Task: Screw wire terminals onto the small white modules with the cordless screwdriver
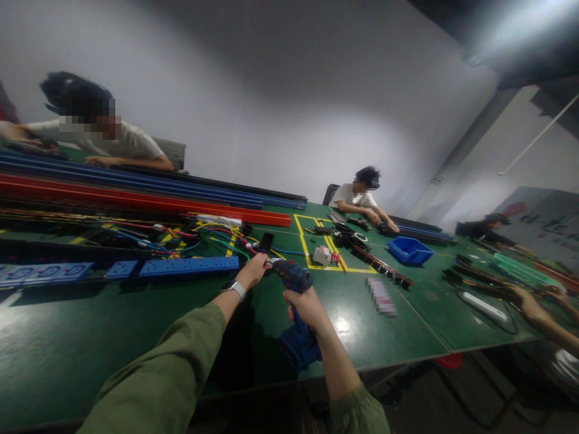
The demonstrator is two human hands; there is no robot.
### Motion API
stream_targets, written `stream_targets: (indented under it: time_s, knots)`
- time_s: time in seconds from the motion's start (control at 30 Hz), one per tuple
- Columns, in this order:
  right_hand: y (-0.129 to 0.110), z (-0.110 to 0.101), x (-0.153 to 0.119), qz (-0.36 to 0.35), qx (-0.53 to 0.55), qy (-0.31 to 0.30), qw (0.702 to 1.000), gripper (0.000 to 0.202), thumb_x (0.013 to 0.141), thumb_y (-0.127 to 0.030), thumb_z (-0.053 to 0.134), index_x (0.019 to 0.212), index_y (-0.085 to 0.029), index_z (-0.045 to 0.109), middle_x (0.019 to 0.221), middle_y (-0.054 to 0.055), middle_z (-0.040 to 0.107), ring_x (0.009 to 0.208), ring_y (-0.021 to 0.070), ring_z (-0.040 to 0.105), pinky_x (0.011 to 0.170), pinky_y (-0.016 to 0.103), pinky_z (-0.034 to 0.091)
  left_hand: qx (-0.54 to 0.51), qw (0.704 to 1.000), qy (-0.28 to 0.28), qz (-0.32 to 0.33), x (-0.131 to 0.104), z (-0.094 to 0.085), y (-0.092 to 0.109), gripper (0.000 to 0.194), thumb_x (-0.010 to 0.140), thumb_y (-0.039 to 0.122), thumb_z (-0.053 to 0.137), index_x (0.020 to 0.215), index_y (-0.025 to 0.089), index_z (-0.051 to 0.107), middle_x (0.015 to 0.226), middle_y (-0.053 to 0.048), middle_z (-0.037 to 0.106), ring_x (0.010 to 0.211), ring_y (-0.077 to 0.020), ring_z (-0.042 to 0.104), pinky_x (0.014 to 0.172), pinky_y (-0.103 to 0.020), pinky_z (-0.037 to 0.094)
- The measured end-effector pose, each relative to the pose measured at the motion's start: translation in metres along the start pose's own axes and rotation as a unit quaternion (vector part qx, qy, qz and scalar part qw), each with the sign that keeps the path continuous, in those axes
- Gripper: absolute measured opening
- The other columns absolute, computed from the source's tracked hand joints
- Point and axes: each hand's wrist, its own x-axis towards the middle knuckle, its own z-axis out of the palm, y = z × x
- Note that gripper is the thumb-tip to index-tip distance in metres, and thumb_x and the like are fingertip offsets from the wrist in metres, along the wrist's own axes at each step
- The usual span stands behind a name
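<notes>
Above green tabletop (407, 325), right hand (310, 307) grips drill (294, 276); left hand (252, 272) seemingly pinches black part (266, 243).

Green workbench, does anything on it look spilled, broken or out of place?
Nothing looks clearly spilled or broken. Only the tangle of coloured wires behind the blue socket strip looks untidy: loose strands cross in several directions, perhaps just ordinary clutter.

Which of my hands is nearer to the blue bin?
Right: your right hand, on the drill, is left of the blue bin; your left hand, by the drill's tip, is farther left.
</notes>
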Motion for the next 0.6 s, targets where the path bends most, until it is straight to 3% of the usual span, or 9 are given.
stream_targets:
  time_s: [0.23,0.6]
  knots:
    - [-0.0015,0.0004,-0.0007,-0.017,0.003,-0.007,1.000,0.030,0.071,-0.024,0.055,0.099,-0.017,0.057,0.048,-0.009,0.045,0.034,0.0123,0.050,0.036,0.021,0.033,0.014,1.000,0.000,0.017,0.0018,0.0032,-0.0058,0.014,0.088,0.028,0.050,0.091,0.018,0.060,0.096,-0.008,0.062,0.091,-0.0206,0.058,0.090,-0.035,0.044]
    - [0.0026,-0.0003,0.0010,-0.018,0.003,0.003,1.000,0.019,0.071,-0.024,0.055,0.089,-0.018,0.057,0.050,-0.008,0.046,0.034,0.0133,0.051,0.035,0.022,0.034,0.004,1.000,0.014,0.025,0.0008,0.0047,-0.0080,0.017,0.089,0.030,0.050,0.092,0.017,0.060,0.096,-0.008,0.061,0.088,-0.0202,0.057,0.088,-0.035,0.045]
